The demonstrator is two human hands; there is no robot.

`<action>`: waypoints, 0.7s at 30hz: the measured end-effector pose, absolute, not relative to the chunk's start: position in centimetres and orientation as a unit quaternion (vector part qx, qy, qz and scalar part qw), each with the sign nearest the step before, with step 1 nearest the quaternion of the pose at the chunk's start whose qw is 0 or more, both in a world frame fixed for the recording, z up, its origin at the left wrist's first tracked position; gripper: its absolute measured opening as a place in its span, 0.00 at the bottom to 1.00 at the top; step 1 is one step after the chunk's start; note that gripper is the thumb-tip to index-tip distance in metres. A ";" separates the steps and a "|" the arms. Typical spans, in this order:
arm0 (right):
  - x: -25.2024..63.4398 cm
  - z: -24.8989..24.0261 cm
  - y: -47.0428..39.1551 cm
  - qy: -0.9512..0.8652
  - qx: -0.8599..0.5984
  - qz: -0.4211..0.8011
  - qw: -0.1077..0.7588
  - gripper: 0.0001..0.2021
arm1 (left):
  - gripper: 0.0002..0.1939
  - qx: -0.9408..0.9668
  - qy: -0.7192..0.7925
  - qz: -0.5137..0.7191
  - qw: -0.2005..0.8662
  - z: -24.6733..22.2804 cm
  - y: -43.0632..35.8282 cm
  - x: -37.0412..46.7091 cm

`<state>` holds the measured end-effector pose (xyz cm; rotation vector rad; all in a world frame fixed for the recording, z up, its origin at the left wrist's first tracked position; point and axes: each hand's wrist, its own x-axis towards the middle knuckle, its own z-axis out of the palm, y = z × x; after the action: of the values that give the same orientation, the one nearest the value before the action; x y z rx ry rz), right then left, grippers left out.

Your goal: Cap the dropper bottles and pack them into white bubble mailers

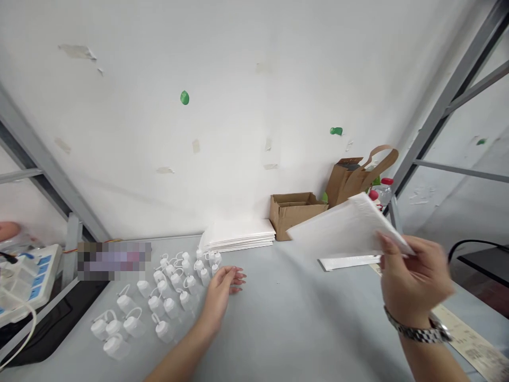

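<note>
My right hand, with a metal watch on its wrist, pinches the right edge of a white padded envelope and holds it tilted above the table. Under it lies another white envelope, flat on the grey table. My left hand is low over the table with its fingers bent and a little apart, and nothing shows in it. Directly to its left stand several small white-capped bottles with loop straps. A stack of white envelopes lies at the back against the wall.
An open cardboard box and a brown paper bag stand at the back right, near a red-capped bottle. At the left edge are a power strip and a black item. A printed paper strip lies at the right.
</note>
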<state>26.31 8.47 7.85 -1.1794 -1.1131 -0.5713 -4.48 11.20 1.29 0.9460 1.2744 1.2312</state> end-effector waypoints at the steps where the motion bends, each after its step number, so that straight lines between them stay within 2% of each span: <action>1: 27.3 7.8 8.5 -0.470 -0.500 -0.347 0.639 0.09 | 0.18 0.400 0.534 0.519 0.534 1.2 11.2 -4.5; 3: 28.9 7.3 9.0 -0.488 -0.447 -0.480 0.576 0.10 | 0.18 0.404 0.533 0.518 0.533 1.2 11.2 -4.4; 4: 29.6 6.9 9.4 -0.533 -0.430 -0.502 0.529 0.10 | 0.18 0.405 0.534 0.516 0.534 1.2 11.2 -4.4; 7: 31.2 4.7 11.3 -0.681 -0.465 -0.412 0.388 0.07 | 0.17 0.407 0.533 0.508 0.540 1.3 11.1 -4.2; 9: 31.7 2.9 12.6 -0.760 -0.483 -0.313 0.300 0.11 | 0.17 0.411 0.531 0.503 0.544 1.3 11.0 -4.0; 12: 31.7 0.5 14.2 -0.820 -0.445 -0.297 0.202 0.16 | 0.16 0.419 0.526 0.500 0.545 1.4 10.8 -3.8; 15: 31.2 -0.8 15.0 -0.831 -0.422 -0.312 0.182 0.15 | 0.16 0.427 0.522 0.498 0.545 1.5 10.7 -3.8; 21: 30.7 -0.7 15.0 -0.801 -0.427 -0.355 0.223 0.12 | 0.16 0.432 0.520 0.492 0.549 1.7 10.7 -3.7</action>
<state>30.73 14.95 -0.65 -1.1782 -2.2134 -0.9815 -3.67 10.68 1.65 1.0219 1.2308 1.1644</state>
